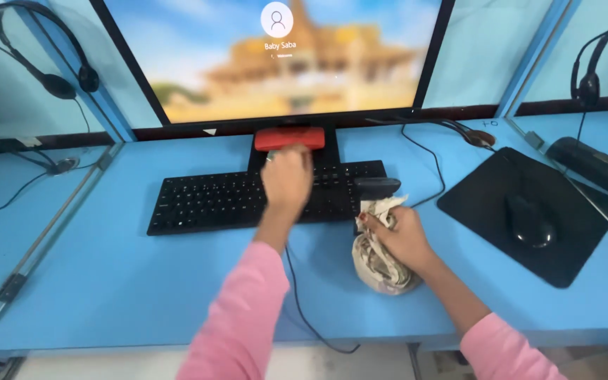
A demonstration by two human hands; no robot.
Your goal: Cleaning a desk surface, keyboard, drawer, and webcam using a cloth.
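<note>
My left hand (286, 179) reaches over the black keyboard (205, 200), fingers curled and blurred. Its knuckles meet the lower edge of a red oblong object (290, 138) lying on the monitor stand; whether it grips anything is unclear. My right hand (406, 236) rests on the blue desk (107, 274) just right of the keyboard, closed on a crumpled beige patterned cloth (378, 264). A small dark oblong device (378, 186) lies at the keyboard's right end, just above the cloth. Both sleeves are pink.
A lit monitor (283, 56) stands behind the keyboard. A black mouse (529, 219) sits on a black pad (480, 200) at right. Cables (431, 165) cross the desk. Glass dividers (51, 225) flank the bay, with headsets (51, 81) hanging beyond them.
</note>
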